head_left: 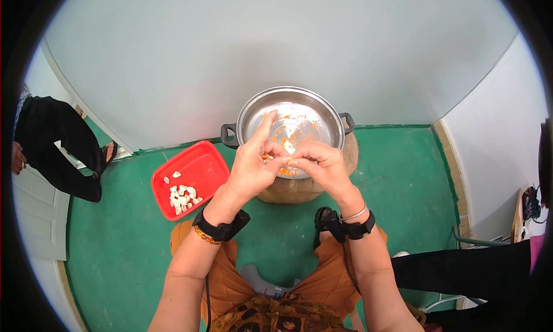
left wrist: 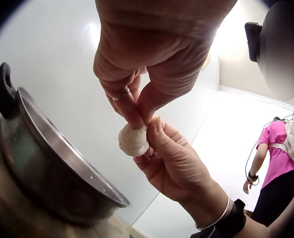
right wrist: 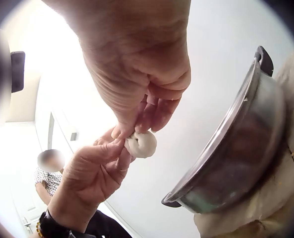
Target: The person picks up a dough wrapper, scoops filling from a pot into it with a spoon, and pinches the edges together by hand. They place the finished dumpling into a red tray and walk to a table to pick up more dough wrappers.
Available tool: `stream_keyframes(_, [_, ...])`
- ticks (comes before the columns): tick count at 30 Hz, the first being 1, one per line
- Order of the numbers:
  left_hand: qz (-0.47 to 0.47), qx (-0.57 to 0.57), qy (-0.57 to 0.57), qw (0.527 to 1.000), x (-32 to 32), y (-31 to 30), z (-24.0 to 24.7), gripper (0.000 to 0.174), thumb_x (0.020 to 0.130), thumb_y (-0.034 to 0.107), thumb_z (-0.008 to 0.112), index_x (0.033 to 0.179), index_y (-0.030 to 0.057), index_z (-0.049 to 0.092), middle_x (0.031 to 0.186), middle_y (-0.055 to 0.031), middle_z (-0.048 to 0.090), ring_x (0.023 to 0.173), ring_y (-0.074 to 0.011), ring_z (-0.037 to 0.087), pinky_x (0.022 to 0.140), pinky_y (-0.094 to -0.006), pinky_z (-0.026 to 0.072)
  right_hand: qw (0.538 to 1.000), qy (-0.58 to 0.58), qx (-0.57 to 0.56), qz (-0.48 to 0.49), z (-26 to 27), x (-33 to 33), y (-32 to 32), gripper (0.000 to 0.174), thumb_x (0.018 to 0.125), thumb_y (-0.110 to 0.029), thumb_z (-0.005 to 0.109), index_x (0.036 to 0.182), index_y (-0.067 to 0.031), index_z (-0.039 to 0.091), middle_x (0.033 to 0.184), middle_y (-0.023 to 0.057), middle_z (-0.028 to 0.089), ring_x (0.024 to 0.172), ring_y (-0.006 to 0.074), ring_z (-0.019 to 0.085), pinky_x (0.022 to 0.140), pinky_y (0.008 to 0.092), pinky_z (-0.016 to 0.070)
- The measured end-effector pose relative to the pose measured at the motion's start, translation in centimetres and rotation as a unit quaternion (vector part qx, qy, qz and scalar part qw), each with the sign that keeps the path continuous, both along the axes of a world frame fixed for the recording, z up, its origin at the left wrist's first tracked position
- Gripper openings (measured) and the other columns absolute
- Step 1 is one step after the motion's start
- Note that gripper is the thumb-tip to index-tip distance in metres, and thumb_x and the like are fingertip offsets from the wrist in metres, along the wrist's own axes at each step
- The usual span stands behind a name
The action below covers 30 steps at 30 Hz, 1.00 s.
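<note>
**Paired pinch**

Left hand [head_left: 250, 168] and right hand [head_left: 325, 165] pinch white dough [left wrist: 133, 142], near centre in both wrist views, apparently for mutual steadying; pot [head_left: 288, 91], head-view centre, and red tray [head_left: 205, 163], centre-left, probably stand close for short reaches.

Dough piece [left wrist: 132, 142], one: white, rounded and plump, smooth-skinned, with a folded crease showing in the right wrist view; pinched between the fingertips of your left hand [head_left: 252, 169] and your right hand [head_left: 325, 163], in mid-air near the pot [head_left: 288, 90]

One pot [head_left: 250, 120], one tray [head_left: 208, 166], two hands [head_left: 253, 166] [head_left: 326, 166]
</note>
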State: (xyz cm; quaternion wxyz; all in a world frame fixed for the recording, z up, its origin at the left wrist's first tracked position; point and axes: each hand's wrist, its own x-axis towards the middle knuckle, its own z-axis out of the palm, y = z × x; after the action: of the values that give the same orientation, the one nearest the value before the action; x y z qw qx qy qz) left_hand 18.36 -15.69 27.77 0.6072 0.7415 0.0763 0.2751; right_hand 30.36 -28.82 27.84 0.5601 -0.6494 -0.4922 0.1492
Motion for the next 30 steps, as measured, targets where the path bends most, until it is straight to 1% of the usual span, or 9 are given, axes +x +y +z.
stream_keyframes(4, [-0.049, -0.090, -0.004, 0.995, -0.2, 0.1, 1.1, 0.079, 0.078, 0.001, 0.065, 0.143, 0.0063, 0.020, 0.090, -0.0061, 0.065, 0.080, -0.0091, 0.056, 0.074, -0.0240, 0.0444, 0.991, 0.127, 0.003, 0.030, 0.7, 0.0, -0.3, 0.007, 0.080, -0.005, 0.066, 0.084, 0.0005, 0.066, 0.078, 0.0029, 0.065, 0.074, 0.0071, 0.059, 0.064, 0.0220, 0.0488])
stream_keyframes(7, [-0.060, -0.096, -0.010, 0.994, -0.4, 0.3, 1.4, 0.080, 0.079, 0.003, 0.067, 0.143, 0.0040, 0.019, 0.108, -0.0090, 0.060, 0.093, -0.0103, 0.055, 0.079, -0.0243, 0.0446, 0.981, 0.188, 0.024, 0.046, 0.4, 0.4, -0.3, 0.011, 0.083, -0.005, 0.064, 0.091, 0.0025, 0.063, 0.083, 0.0022, 0.064, 0.076, 0.0062, 0.059, 0.066, 0.0210, 0.0492])
stream_keyframes(10, [-0.084, -0.143, -0.004, 0.986, -0.1, -0.1, 0.2, 0.080, 0.078, 0.004, 0.068, 0.141, 0.0007, 0.019, 0.117, -0.0130, 0.055, 0.103, -0.0139, 0.053, 0.088, -0.0264, 0.0436, 0.971, 0.221, 0.046, 0.075, -0.3, 0.4, -0.1, 0.013, 0.085, -0.004, 0.062, 0.096, 0.0030, 0.061, 0.086, 0.0026, 0.064, 0.076, 0.0067, 0.059, 0.068, 0.0210, 0.0494])
stream_keyframes(11, [-0.112, -0.195, -0.005, 0.974, 0.2, -0.1, -0.2, 0.078, 0.077, 0.003, 0.069, 0.140, -0.0009, 0.021, 0.114, -0.0141, 0.057, 0.107, -0.0176, 0.053, 0.093, -0.0294, 0.0422, 0.971, 0.222, 0.038, 0.077, -0.3, 0.4, -0.1, 0.014, 0.085, -0.004, 0.061, 0.097, 0.0027, 0.061, 0.087, 0.0027, 0.064, 0.077, 0.0068, 0.059, 0.068, 0.0209, 0.0494])
stream_keyframes(13, [-0.106, -0.217, 0.030, 0.970, 0.4, 0.0, -0.5, 0.078, 0.078, 0.000, 0.067, 0.140, -0.0011, 0.021, 0.113, -0.0143, 0.059, 0.105, -0.0158, 0.055, 0.090, -0.0287, 0.0448, 0.970, 0.228, 0.019, 0.077, -0.4, 0.5, -0.2, 0.015, 0.086, -0.005, 0.060, 0.100, 0.0020, 0.061, 0.089, 0.0028, 0.064, 0.078, 0.0071, 0.059, 0.068, 0.0206, 0.0494])
stream_keyframes(16, [-0.095, -0.222, 0.042, 0.970, 0.7, 0.1, -1.2, 0.078, 0.078, -0.001, 0.066, 0.140, -0.0016, 0.020, 0.110, -0.0145, 0.060, 0.101, -0.0148, 0.057, 0.087, -0.0275, 0.0468, 0.984, 0.178, 0.005, 0.010, 0.0, 1.0, -0.4, 0.018, 0.088, -0.009, 0.059, 0.102, 0.0006, 0.062, 0.094, 0.0043, 0.063, 0.081, 0.0077, 0.058, 0.069, 0.0219, 0.0490])
stream_keyframes(19, [-0.103, -0.240, 0.046, 0.964, 0.7, -0.1, -0.6, 0.079, 0.077, -0.002, 0.067, 0.140, -0.0016, 0.019, 0.110, -0.0149, 0.060, 0.100, -0.0148, 0.058, 0.087, -0.0272, 0.0471, 0.992, 0.124, 0.031, -0.006, -0.6, 1.5, -0.1, 0.021, 0.088, -0.013, 0.059, 0.105, -0.0012, 0.062, 0.094, 0.0047, 0.061, 0.082, 0.0079, 0.057, 0.069, 0.0233, 0.0483])
stream_keyframes(25, [-0.110, -0.220, 0.045, 0.968, 0.7, -0.6, -0.4, 0.083, 0.077, -0.003, 0.066, 0.141, -0.0013, 0.013, 0.113, -0.0172, 0.059, 0.100, -0.0159, 0.058, 0.086, -0.0283, 0.0477, 0.999, 0.046, 0.003, 0.018, -0.3, 0.6, -0.1, 0.015, 0.083, -0.012, 0.064, 0.095, -0.0039, 0.067, 0.083, 0.0048, 0.058, 0.074, 0.0103, 0.056, 0.066, 0.0240, 0.0467])
stream_keyframes(30, [-0.133, -0.215, 0.059, 0.966, 0.7, -0.7, -0.5, 0.084, 0.077, -0.003, 0.066, 0.142, -0.0018, 0.012, 0.113, -0.0176, 0.059, 0.099, -0.0156, 0.058, 0.084, -0.0282, 0.0482, 1.000, 0.010, -0.006, -0.003, -0.3, 0.6, -0.1, 0.010, 0.081, -0.010, 0.065, 0.087, -0.0025, 0.068, 0.082, 0.0051, 0.058, 0.072, 0.0110, 0.055, 0.062, 0.0246, 0.0448])
